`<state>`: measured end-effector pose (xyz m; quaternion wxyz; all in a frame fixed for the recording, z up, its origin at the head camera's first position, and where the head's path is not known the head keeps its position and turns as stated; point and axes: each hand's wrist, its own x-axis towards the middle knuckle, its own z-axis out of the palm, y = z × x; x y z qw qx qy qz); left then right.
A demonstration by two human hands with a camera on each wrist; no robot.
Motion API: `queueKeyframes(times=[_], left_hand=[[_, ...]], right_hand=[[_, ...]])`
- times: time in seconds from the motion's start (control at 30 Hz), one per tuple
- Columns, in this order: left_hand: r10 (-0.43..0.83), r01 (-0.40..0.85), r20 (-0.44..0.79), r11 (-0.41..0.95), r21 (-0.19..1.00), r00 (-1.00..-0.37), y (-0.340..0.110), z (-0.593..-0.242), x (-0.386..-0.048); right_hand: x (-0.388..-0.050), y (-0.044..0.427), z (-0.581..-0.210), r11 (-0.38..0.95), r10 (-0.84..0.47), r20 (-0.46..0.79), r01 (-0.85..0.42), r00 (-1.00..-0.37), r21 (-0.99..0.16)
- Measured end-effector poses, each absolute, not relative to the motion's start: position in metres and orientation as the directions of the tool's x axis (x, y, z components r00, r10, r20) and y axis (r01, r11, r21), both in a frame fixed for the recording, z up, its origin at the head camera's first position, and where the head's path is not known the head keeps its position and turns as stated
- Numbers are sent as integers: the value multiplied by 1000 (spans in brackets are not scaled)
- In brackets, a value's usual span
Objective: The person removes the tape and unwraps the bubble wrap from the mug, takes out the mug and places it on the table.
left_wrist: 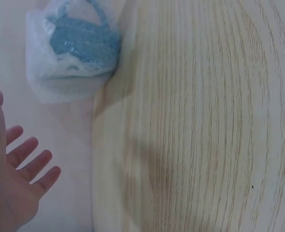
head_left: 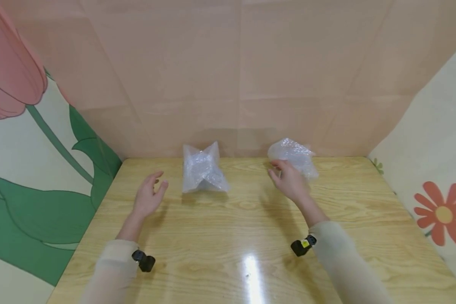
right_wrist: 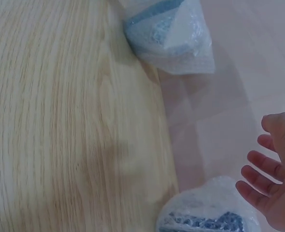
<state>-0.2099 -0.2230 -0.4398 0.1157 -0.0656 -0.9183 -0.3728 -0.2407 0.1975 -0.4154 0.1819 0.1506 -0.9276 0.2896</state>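
Two bubble-wrapped packages stand at the table's back edge. The left package (head_left: 203, 169) shows blue contents through its wrap in the left wrist view (left_wrist: 82, 43). My left hand (head_left: 148, 198) hovers to its left, fingers loosely bent, holding nothing. My right hand (head_left: 291, 181) is held in front of the right package (head_left: 296, 157), overlapping it in the head view; whether it touches cannot be told. In the right wrist view the right hand (right_wrist: 277, 179) has relaxed, spread fingers above the right package (right_wrist: 205, 212), which shows dark blue contents.
A pale wooden table (head_left: 213, 236) spans the front, with a bright light reflection near its front. Behind it hangs a pinkish-beige sheet (head_left: 235, 76). Side walls carry a tulip print (head_left: 11, 63) at left and a red flower print (head_left: 443, 214) at right.
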Motion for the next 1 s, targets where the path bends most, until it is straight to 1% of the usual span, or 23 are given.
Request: queueKeyframes(times=[0.13,0.37,0.47,0.7,0.87,1.0], left_hand=[[26,182,228,692,699,-973,-220,-441,-212],[8,179,224,628,757,-975,-214,-441,-214],[1,172,217,613,771,-976,-211,-443,-217],[2,141,173,582,800,-985,-206,-445,-220],[4,147,176,570,808,-984,-201,-448,-223],[-3,141,172,559,817,-985,-196,-448,-226]], right_hand=[[-245,191,-420,749,-188,420,-407,-888,-524],[-254,177,-425,728,-227,419,-439,-879,-527],[-256,171,-425,730,-234,392,-427,-890,-534],[-260,154,-427,726,-220,287,-353,-932,-591],[-262,140,-434,722,-221,268,-342,-938,-601],[-262,131,-437,709,-223,288,-358,-931,-608]])
